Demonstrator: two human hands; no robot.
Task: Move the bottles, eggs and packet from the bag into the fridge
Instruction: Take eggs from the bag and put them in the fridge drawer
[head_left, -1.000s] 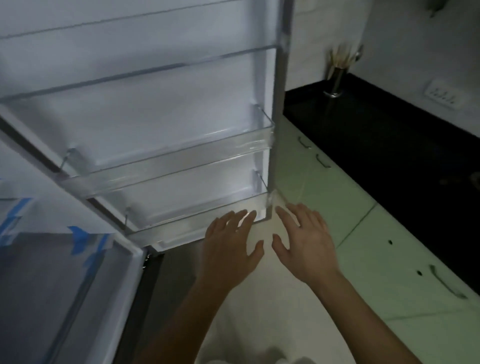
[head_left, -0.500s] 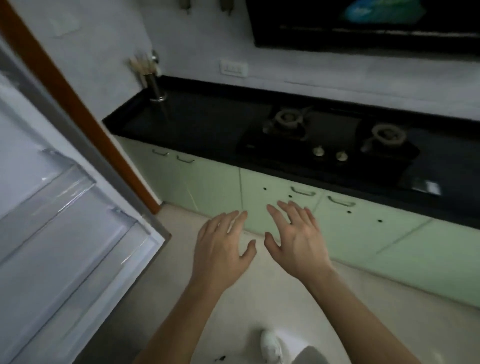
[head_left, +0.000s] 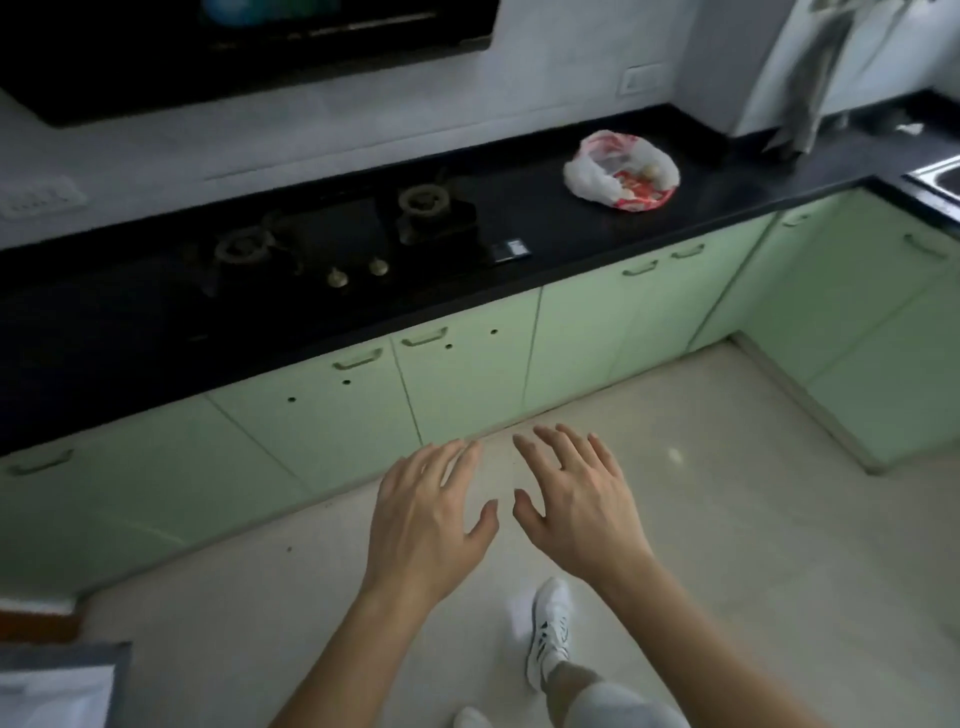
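Note:
A white and red plastic bag (head_left: 613, 171) lies on the black countertop (head_left: 545, 228) at the far right. Its mouth is open, and pale eggs (head_left: 652, 171) and a red packet (head_left: 631, 193) show inside; no bottles can be seen. My left hand (head_left: 428, 512) and my right hand (head_left: 574, 493) hover side by side over the floor, palms down, fingers spread, holding nothing. Both are well short of the bag. Only a corner of the fridge door (head_left: 57, 686) shows at the bottom left.
A gas hob (head_left: 332, 234) with two burners is set in the counter left of the bag. Pale green cabinets (head_left: 467, 374) run below and turn a corner at the right, where a sink edge (head_left: 940, 179) shows. My white shoe (head_left: 548, 631) is on the tiled floor.
The view has swung right, away from the open fridge door, along the counter to the bag. Both hands stay open and level in front of me.

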